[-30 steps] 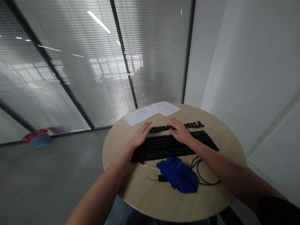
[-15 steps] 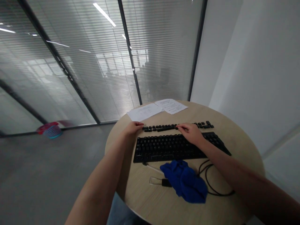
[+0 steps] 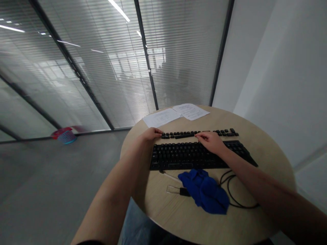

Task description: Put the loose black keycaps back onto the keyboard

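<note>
A black keyboard (image 3: 184, 157) lies on the round wooden table, with several of its lower key spots bare. Behind it runs a row of loose black keycaps (image 3: 182, 135), the long space bar among them. At the row's left end my left hand (image 3: 152, 133) is closed, fingertips pinched at a keycap there. My right hand (image 3: 211, 141) reaches over the keyboard, thumb and fingers pinched together at the row near the right end of the space bar. What the right fingertips hold, if anything, is too small to make out.
A crumpled blue cloth (image 3: 205, 192) lies in front of the keyboard, partly over a keycap puller (image 3: 182, 191) with a wire loop. A black cable (image 3: 231, 190) coils to its right. Printed papers (image 3: 190, 111) lie at the table's far edge. A basket (image 3: 66, 135) stands on the floor.
The view has shifted slightly, so the table appears a little higher and farther right. My right hand's fingers have moved slightly along the keycap row; both hands stay at the row.
</note>
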A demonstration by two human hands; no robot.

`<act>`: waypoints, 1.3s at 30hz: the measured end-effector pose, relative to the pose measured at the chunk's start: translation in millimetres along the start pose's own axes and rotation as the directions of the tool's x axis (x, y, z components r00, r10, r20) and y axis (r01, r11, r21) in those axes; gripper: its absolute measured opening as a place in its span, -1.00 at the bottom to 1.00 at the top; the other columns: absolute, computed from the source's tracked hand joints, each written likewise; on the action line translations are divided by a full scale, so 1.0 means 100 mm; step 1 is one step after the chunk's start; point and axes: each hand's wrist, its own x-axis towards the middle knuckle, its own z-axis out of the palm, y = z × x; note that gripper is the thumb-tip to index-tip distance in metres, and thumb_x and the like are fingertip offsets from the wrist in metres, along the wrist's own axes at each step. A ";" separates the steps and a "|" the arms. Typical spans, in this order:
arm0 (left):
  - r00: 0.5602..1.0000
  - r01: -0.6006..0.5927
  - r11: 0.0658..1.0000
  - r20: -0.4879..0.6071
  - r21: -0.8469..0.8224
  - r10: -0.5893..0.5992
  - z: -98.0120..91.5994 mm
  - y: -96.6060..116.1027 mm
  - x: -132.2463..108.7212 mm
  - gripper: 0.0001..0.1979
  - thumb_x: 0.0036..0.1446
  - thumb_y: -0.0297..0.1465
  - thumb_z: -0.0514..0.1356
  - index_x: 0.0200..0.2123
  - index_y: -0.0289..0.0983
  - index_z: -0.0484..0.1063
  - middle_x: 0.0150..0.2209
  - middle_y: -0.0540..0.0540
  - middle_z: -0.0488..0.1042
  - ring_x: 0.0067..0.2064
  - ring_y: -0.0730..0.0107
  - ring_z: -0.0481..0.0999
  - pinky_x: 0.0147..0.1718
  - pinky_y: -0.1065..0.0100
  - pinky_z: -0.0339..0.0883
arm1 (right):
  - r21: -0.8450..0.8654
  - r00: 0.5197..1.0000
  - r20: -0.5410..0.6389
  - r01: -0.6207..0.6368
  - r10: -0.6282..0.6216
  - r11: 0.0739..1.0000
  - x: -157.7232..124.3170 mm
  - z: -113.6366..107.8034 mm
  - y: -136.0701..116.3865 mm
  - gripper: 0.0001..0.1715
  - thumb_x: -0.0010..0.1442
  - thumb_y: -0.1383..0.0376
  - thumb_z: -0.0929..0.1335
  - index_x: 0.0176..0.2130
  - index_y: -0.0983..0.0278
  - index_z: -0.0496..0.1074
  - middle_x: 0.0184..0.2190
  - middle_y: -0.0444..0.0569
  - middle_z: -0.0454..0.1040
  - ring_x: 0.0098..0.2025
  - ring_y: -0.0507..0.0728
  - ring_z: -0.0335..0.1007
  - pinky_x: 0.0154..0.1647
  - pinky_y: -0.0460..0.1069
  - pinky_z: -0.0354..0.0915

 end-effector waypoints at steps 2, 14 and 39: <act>1.000 -0.006 1.000 -0.023 0.004 0.006 0.00 0.01 -0.01 -0.74 -0.05 -0.31 0.35 -0.25 -0.27 0.68 -0.31 -0.07 0.67 -0.27 0.26 0.55 -0.19 0.30 0.37 | -0.005 1.000 0.005 0.010 -0.010 1.000 -0.01 0.00 0.00 -0.73 0.29 0.25 0.34 -0.19 0.22 0.66 -0.25 0.00 0.69 -0.25 0.20 0.62 -0.18 0.04 0.44; 0.967 -0.078 0.997 -0.247 -0.027 0.069 -0.07 0.15 -1.03 -0.64 0.16 -0.17 0.27 -0.05 -0.21 0.63 -0.13 -0.13 0.67 -0.24 0.30 0.57 -0.25 0.30 0.42 | -0.027 0.996 0.088 -0.007 0.009 1.000 0.00 -0.02 -0.03 -0.72 0.29 0.24 0.34 -0.19 0.20 0.66 -0.27 -0.03 0.68 -0.29 0.18 0.59 -0.20 0.03 0.42; 0.892 -0.272 0.938 -0.309 0.215 0.330 0.52 0.37 -1.99 -0.88 0.23 -0.38 0.29 -0.18 -0.21 0.62 -0.20 -0.14 0.64 -0.16 0.25 0.58 -0.11 0.21 0.46 | -0.053 0.993 0.120 0.001 0.005 0.999 -0.03 -0.03 0.00 -0.66 0.30 0.18 0.31 -0.18 0.22 0.67 -0.25 0.01 0.69 -0.32 0.19 0.57 -0.21 0.05 0.42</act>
